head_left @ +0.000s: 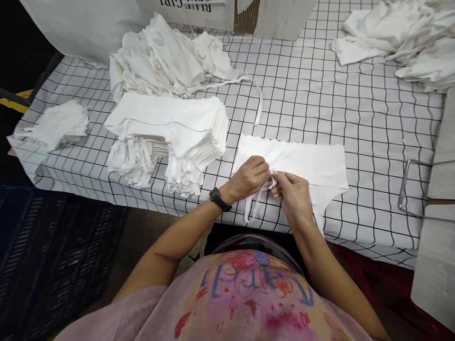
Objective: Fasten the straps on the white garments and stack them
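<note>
A white strappy top (305,158) lies flat on the checked cloth in front of me, its scalloped edge away from me. Over its near middle my left hand (250,175) and my right hand (293,189) meet, both with fingers pinched. Between the fingertips is a thin white strap (254,208) of the top, which loops down toward the table edge. The exact spot they grip is partly hidden by the fingers. A black watch is on my left wrist.
Left of the top stands a neat stack of folded white tops (163,113), straps hanging forward. Behind it is a loose white heap (156,61). More white garments (401,33) lie far right; a small pile (60,125) sits far left. A wire frame (405,189) stands right.
</note>
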Demonstrator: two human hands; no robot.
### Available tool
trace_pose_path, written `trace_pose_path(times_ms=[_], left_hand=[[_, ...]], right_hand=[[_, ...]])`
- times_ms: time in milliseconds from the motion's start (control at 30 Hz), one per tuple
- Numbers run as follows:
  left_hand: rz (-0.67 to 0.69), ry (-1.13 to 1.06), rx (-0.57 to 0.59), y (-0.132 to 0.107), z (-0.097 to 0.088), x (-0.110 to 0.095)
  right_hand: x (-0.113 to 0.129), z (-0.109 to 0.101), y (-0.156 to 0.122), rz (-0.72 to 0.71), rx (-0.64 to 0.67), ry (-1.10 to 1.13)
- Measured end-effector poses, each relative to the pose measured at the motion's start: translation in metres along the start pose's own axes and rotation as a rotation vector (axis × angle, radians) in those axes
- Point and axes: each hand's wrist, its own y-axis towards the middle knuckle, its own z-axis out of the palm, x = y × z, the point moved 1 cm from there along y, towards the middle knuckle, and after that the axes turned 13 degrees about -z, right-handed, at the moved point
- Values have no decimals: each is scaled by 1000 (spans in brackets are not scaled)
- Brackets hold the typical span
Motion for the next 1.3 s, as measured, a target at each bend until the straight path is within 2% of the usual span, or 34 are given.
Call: trace_pose_path(times_ms=[200, 467, 700, 1300], left_hand=[[3, -22, -9, 0, 0, 0], [-38, -47, 23, 0, -1, 1], [-7, -31, -44, 1, -4, 0], [-19, -30, -10, 1, -1, 0]], right_hand=[[1, 2, 0, -8, -12, -1], [0, -3, 2, 7, 53, -24], [-3, -1, 3, 3, 2, 25], [3, 1, 0, -5, 0, 10]])
